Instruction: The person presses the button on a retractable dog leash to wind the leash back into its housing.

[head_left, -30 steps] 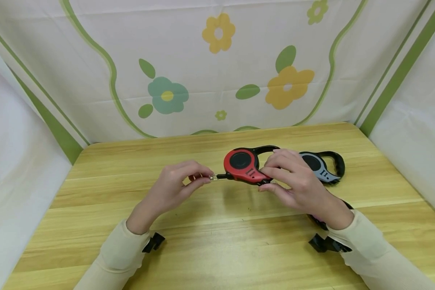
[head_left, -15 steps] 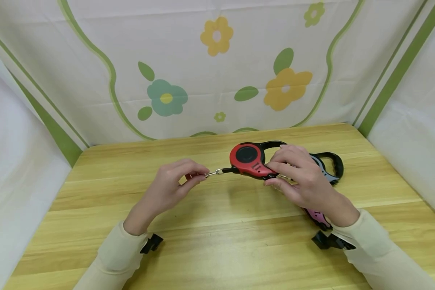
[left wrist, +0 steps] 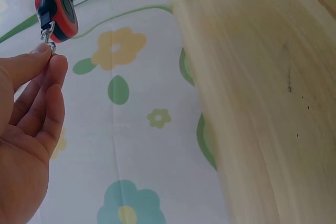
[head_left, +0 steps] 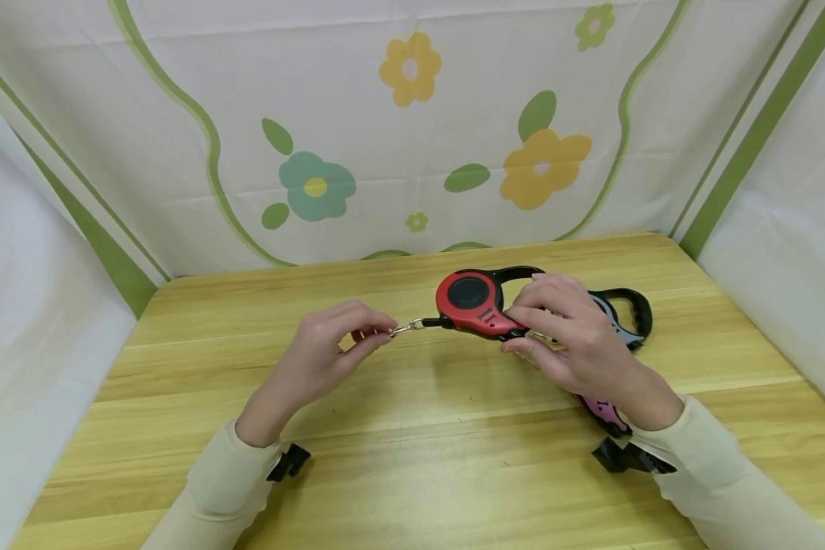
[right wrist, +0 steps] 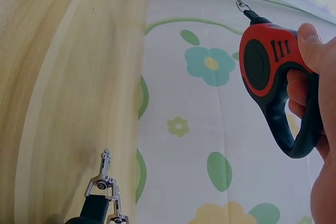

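A red and black retractable dog leash is held up above the table by both hands. My right hand grips its body near the handle, thumb on the red casing and fingers reaching through the black loop. The thumb and forefinger of my left hand pinch the metal snap hook at the end of the leash's short black strap. In the left wrist view the hook shows just above those fingertips.
Behind my right hand lies a grey-blue leash with a black handle. A pink one is partly hidden under the right wrist. Metal clips rest on the wooden table. A flowered white cloth stands behind.
The red leash and right hand have moved slightly right and up, while the left hand stays nearly in place; more of the hook now shows. Over the last half second almost nothing moved.
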Motion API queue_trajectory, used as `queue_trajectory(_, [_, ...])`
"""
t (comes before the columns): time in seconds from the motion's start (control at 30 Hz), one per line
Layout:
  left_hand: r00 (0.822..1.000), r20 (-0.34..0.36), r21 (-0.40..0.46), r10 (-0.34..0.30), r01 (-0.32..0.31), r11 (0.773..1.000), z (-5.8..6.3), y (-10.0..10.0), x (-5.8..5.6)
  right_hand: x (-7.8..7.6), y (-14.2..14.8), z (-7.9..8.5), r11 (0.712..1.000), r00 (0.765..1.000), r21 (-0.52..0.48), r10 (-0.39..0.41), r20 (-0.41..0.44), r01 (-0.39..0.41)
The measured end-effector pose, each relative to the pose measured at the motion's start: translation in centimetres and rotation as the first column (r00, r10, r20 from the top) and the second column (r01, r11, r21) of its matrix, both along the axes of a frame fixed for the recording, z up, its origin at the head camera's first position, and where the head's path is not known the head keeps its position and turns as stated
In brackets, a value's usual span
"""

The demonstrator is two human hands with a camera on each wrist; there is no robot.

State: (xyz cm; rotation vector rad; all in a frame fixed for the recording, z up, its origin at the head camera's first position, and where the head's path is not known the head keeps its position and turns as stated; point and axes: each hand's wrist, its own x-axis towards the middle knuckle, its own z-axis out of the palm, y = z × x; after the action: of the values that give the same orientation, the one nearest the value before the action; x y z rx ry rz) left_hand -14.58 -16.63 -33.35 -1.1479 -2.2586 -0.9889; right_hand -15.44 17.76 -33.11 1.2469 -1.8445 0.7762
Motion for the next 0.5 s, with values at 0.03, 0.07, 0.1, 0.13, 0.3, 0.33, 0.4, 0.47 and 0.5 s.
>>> queue_trajectory(0.03, [1.000, 0.003, -0.001, 0.003, -0.003, 1.000, 0.0, 0.0, 0.0, 0.0, 0.0, 0.0, 1.000, 1.000, -0.002, 0.000, -0.002, 0.000])
queue_trajectory(0.07, [1.000, 0.005, 0.000, 0.004, -0.004, 1.000, 0.0, -0.1, 0.0, 0.0, 0.0, 0.0, 1.000, 1.000, -0.003, 0.001, -0.003, -0.001])
queue_trajectory(0.1, [1.000, 0.007, 0.001, 0.007, -0.007, 1.000, 0.0, -0.1, 0.0, 0.0, 0.0, 0.1, 1.000, 1.000, -0.005, 0.000, -0.005, 0.000])
queue_trajectory(0.13, [1.000, 0.008, 0.002, 0.010, -0.010, 1.000, 0.0, -0.2, 0.0, -0.1, 0.0, 0.1, 1.000, 1.000, -0.005, -0.002, -0.009, 0.002])
queue_trajectory(0.3, [1.000, 0.001, -0.001, 0.029, -0.029, 1.000, 0.2, -0.6, 0.0, -0.2, 0.4, 0.3, 1.000, 0.999, -0.022, -0.018, -0.028, 0.017])
queue_trajectory(0.33, [0.999, 0.000, -0.006, 0.036, -0.036, 0.999, 0.3, -0.7, 0.1, -0.2, 0.6, 0.4, 0.999, 0.999, -0.026, -0.021, -0.030, 0.020])
queue_trajectory(0.4, [0.999, -0.001, -0.018, 0.054, -0.054, 0.998, 0.5, -0.9, 0.1, -0.3, 0.9, 0.5, 0.999, 0.999, -0.035, -0.028, -0.031, 0.027])
queue_trajectory(0.47, [0.997, 0.002, -0.032, 0.078, -0.078, 0.996, 0.6, -1.2, 0.1, -0.5, 1.3, 0.6, 0.998, 0.999, -0.044, -0.040, -0.033, 0.039])
queue_trajectory(0.5, [0.996, 0.006, -0.038, 0.092, -0.091, 0.995, 0.7, -1.4, 0.2, -0.6, 1.6, 0.6, 0.998, 0.998, -0.050, -0.046, -0.036, 0.044])
